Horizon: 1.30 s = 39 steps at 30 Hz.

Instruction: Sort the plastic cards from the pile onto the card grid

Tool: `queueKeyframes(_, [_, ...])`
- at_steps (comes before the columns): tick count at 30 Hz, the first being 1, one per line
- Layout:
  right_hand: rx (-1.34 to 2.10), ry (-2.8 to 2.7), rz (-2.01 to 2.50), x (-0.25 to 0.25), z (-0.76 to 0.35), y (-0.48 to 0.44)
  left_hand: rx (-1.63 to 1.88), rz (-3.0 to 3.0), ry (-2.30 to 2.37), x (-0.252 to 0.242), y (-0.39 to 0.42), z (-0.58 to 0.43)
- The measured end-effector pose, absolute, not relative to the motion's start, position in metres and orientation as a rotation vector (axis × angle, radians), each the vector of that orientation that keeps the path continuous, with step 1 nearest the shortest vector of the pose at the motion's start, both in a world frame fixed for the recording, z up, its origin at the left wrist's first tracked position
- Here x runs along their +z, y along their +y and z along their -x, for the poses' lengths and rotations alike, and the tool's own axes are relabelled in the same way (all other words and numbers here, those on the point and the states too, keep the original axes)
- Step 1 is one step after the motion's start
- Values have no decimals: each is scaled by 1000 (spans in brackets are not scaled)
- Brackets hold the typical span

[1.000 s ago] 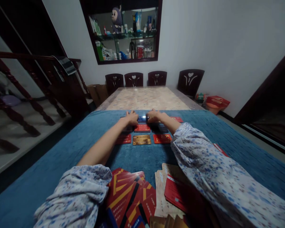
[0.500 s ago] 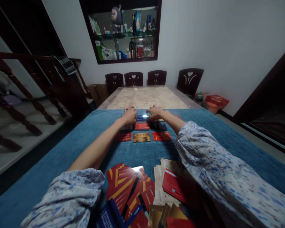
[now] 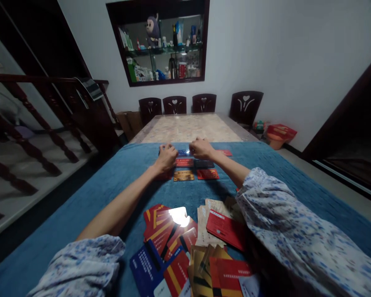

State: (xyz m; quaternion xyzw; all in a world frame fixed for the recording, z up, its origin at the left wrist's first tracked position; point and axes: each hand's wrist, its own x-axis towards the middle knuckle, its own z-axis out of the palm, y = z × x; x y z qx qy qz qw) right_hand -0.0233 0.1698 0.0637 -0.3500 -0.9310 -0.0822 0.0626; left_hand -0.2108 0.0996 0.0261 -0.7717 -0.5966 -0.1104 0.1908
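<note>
Rows of cards lie on a blue cloth (image 3: 105, 181) in front of me. My left hand (image 3: 167, 158) is over the left end of the rows, fingers bent and drawn together, covering part of a red card (image 3: 164, 176). My right hand (image 3: 201, 148) is closed at the far row, its fingertips by the right end of a blue card (image 3: 183, 152). Whatever the fingers pinch is hidden. Between and below the hands are a red card (image 3: 184, 163), a black card (image 3: 204, 164), a gold card (image 3: 183, 175) and a red-and-gold card (image 3: 207, 174).
Nearer me are piles of red-and-yellow cards (image 3: 160, 231), blue cards (image 3: 145, 266), gold cards (image 3: 200, 264), beige cards (image 3: 204, 222) and a red card (image 3: 224, 229). Chairs (image 3: 204, 103) stand beyond the marble tabletop (image 3: 194, 128). A wooden railing (image 3: 49, 136) runs along the left.
Both hands stay at the far rows. My right hand's fingers have curled in and shifted slightly left, uncovering a red card at the far right. The view has tilted, showing more of the near piles.
</note>
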Motion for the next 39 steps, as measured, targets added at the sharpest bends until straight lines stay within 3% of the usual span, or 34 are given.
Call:
queueKeyframes(16, [-245,-2757,996,57,-4,115,-367,2149,-1780,18,26,214])
queueKeyframes(39, [15,-2840,816,51,-8,23,-528,2144,-1923,12,-72,201])
